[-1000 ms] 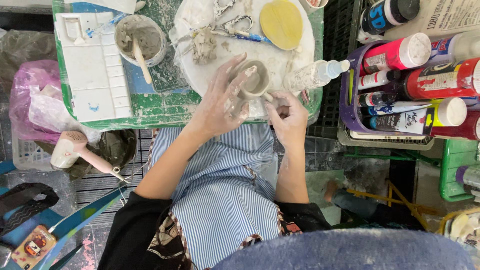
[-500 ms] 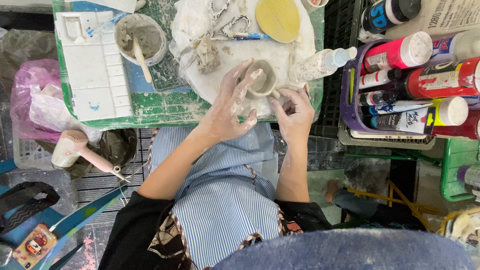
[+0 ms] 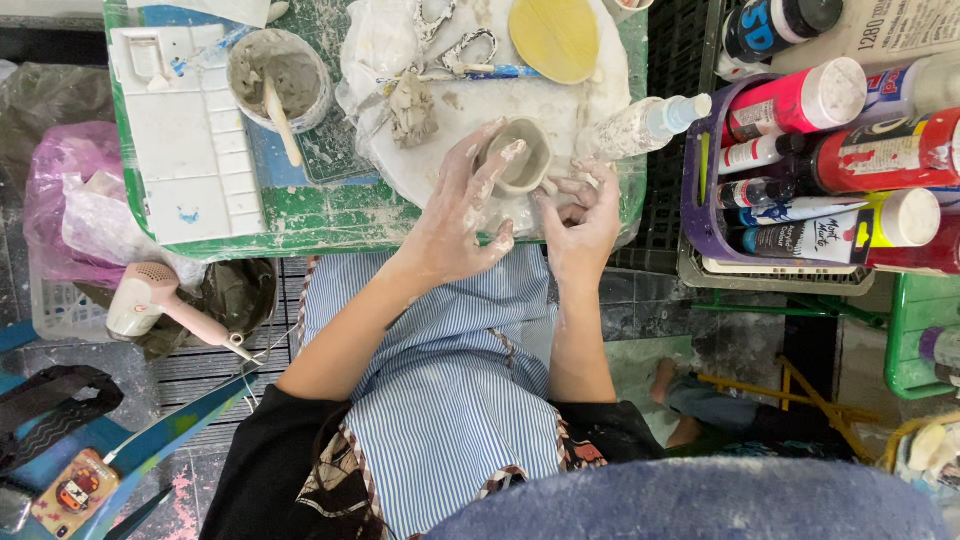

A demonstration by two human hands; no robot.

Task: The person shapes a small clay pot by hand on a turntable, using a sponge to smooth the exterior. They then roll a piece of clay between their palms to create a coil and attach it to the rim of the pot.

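Note:
A small grey clay cup (image 3: 522,157) sits on a round white board (image 3: 440,170) on the green table. My left hand (image 3: 462,212), smeared with clay, curls its fingers around the cup's left side and rim. My right hand (image 3: 582,218) rests just right of and below the cup, its fingertips at the cup's base. Both forearms reach up from my lap, which is covered by a blue striped apron (image 3: 450,390).
A bowl of grey slip (image 3: 280,75) with a wooden stick, a white palette (image 3: 185,140), scissors (image 3: 455,45), a clay lump (image 3: 412,105), a yellow disc (image 3: 555,35) and a spray bottle (image 3: 645,125) lie on the table. A purple basket of paint bottles (image 3: 830,170) stands right. A pink hair dryer (image 3: 160,305) lies lower left.
The cup and both hands sit slightly higher on the board than a second ago. My left hand's fingers have shifted further around the cup's rim.

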